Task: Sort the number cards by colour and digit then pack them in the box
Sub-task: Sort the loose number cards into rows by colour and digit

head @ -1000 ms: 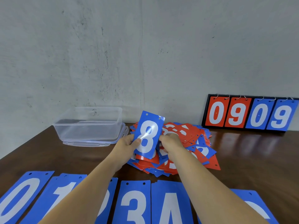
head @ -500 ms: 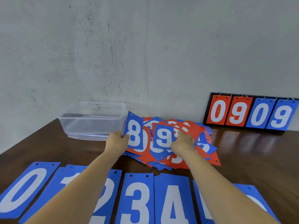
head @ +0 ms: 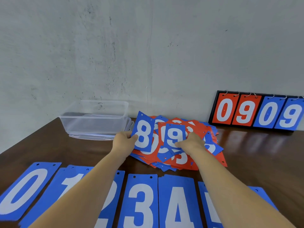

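1. Two bare hands worked at a loose pile of cards in the middle of the dark wooden table, near the far wall.
2. Left hand: fingers curled round the left edge of a blue 8 card, thumb on its face. The card was raised and tilted over the pile's left side.
3. Right hand: thumb pressed on the lower right of a blue 9 card, which it pinched. The other fingers were hidden behind the card. This card stood just right of the 8, above the pile.
4. The cards were flat rectangles, blue or red, each with a large white digit and punched holes along one short edge. In the pile they lay mixed, overlapping at odd angles.
5. Along the near edge lay a row of blue cards, face up and side by side: 0, 1, a 2 largely covered by the left forearm, 3, 4 and one more, cut off by the right forearm.
6. The clear plastic box sat left of the pile, open, resting on its lid.
7. A black-framed scoreboard leaned at the wall on the right, showing red 0 9 and blue 0 9 on rings.
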Tool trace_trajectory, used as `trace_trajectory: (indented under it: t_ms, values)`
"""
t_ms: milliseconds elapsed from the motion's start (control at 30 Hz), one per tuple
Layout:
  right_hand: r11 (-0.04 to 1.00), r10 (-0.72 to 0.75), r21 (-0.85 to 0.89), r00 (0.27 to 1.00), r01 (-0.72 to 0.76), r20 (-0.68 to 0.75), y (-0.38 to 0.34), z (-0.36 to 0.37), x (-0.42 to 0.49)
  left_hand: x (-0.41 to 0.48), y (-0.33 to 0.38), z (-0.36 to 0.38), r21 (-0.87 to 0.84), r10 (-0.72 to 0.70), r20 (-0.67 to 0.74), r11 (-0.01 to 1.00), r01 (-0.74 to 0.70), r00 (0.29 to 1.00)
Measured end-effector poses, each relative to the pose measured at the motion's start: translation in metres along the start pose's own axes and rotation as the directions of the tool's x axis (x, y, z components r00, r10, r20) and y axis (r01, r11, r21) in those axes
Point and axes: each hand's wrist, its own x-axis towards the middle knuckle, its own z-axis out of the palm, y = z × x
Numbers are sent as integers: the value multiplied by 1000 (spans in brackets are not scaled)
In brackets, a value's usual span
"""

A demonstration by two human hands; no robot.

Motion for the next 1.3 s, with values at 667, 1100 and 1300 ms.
trace_trajectory:
  t_ms: [667,1100,1300]
  values:
    - [835,-159,437,906,335,-391,24,-53,-49,-37,34,1,-34,51,91,998,-48,995]
    - [785,-68,531,896,320,-439,117,-169,-95,-107,82,61,29,133,215,989,-143,968]
    - [783,-19,563,914,265,-404,184,-219,-111,-155,106,106,19,141,347,987,-157,927]
